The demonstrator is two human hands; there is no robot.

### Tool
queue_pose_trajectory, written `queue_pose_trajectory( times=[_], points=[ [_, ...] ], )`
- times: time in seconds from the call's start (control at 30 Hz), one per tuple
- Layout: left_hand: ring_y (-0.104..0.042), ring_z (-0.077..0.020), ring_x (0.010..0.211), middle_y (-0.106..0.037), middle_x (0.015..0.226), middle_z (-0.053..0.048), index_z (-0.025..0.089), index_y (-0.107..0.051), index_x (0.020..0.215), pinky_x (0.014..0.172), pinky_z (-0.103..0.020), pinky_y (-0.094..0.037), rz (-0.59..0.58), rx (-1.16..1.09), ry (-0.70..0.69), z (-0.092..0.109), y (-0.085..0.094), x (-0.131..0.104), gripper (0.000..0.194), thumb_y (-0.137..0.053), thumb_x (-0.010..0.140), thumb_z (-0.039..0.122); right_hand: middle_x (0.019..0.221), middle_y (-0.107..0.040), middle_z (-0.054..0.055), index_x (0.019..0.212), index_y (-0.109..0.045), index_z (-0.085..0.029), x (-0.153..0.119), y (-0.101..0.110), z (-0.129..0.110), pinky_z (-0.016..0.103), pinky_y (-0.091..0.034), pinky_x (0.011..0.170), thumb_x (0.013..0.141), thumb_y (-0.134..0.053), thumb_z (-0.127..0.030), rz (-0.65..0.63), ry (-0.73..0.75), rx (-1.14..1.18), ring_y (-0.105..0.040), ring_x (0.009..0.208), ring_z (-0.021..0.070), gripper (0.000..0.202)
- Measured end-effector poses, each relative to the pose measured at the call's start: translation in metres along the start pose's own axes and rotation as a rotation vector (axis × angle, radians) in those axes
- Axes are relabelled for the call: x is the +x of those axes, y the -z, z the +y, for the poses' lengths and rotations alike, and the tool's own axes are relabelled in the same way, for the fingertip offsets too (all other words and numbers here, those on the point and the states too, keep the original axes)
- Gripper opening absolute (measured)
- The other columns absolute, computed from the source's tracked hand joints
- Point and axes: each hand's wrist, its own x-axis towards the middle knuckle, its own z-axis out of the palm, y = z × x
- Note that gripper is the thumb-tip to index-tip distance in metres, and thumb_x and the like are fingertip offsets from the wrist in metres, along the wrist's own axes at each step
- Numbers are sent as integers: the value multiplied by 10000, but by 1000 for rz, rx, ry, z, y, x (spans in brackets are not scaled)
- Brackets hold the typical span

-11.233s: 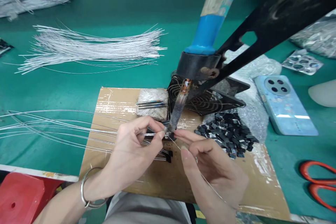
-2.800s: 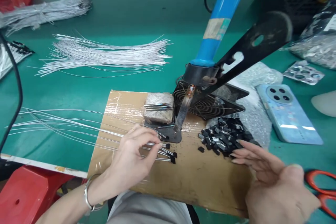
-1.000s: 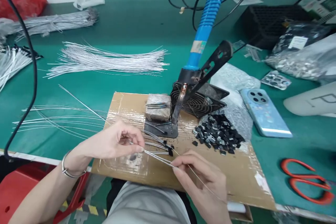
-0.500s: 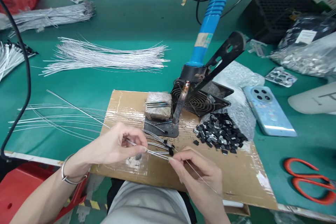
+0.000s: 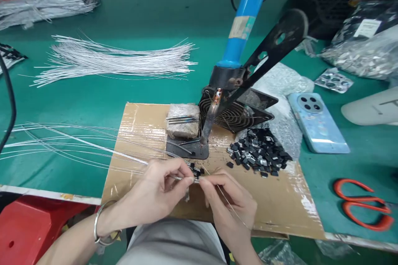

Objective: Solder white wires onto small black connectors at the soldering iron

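Observation:
My left hand (image 5: 164, 190) is closed in a pinch on a thin white wire (image 5: 127, 157), whose tail runs left over the cardboard. Close beside its fingertips, my right hand (image 5: 231, 203) pinches at the wire's end; the exact grip is hidden. A thin silvery wire (image 5: 231, 207) passes through the right hand's fingers and slants across its back. Just behind the fingertips lie several wires with small black pieces (image 5: 196, 170) at their ends. Above them is a soldering iron with a blue handle (image 5: 241, 35), its metal tip (image 5: 209, 124) pointing down onto the stand.
Cardboard (image 5: 270, 211) covers the bench front. Loose black pieces (image 5: 261, 153) are piled right of the fan (image 5: 233, 114). A white wire bundle (image 5: 118, 60) lies behind. At right are a phone (image 5: 320, 122), red-handled scissors (image 5: 363, 205) and a plastic bag (image 5: 360, 58).
My left hand has slid right along the white wire, bringing its fingertips up against the right hand's. The right hand stays nearly in place. The camera view has shifted slightly.

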Motion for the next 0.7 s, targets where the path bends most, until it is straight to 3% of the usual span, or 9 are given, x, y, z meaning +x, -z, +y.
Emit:
queue_pose_trajectory(
  times=[0.07,0.13,0.2,0.37,0.5,0.7],
  points=[
    [-480,-109,576,-601,691,8,170,-612,853,532,-230,-358,54,-54,7,-2,2,2,199,-563,989,306,732,-609,14,908,-770,-217,1,4,4,248,-444,509,1012,-561,-343,16,-98,131,-556,584,126,265],
    [-467,-109,574,-611,700,-1,164,-644,852,524,-235,-338,115,-41,15,-2,4,3,196,-598,969,315,802,-643,57,1043,-787,-212,2,11,9,274,-503,503,1060,-370,-479,-9,-156,289,-602,614,156,495],
    [-491,-118,597,-632,718,-15,160,-671,860,528,-239,-345,147,-38,13,-1,5,4,195,-622,955,323,803,-661,77,1067,-795,-204,3,15,13,294,-534,502,1069,-241,-520,-31,-171,373,-629,622,176,637],
    [-539,-129,628,-653,716,-27,159,-694,846,534,-233,-377,153,-65,11,2,5,5,181,-636,935,306,747,-632,34,947,-801,-210,2,11,7,241,-476,503,1038,-507,-342,49,-184,246,-597,600,132,335],
    [-513,-118,586,-642,707,-23,158,-676,832,516,-233,-365,153,-99,39,4,4,6,175,-655,912,312,737,-635,17,945,-798,-233,4,5,-3,222,-472,502,1010,-577,-295,33,-163,140,-583,582,112,238],
    [-513,-125,583,-652,704,-28,166,-666,839,514,-241,-361,179,-108,42,2,1,7,167,-676,892,324,749,-660,6,1021,-815,-277,7,-2,-4,208,-471,443,960,-658,-271,-60,-201,303,-567,501,90,168]
  ],
)
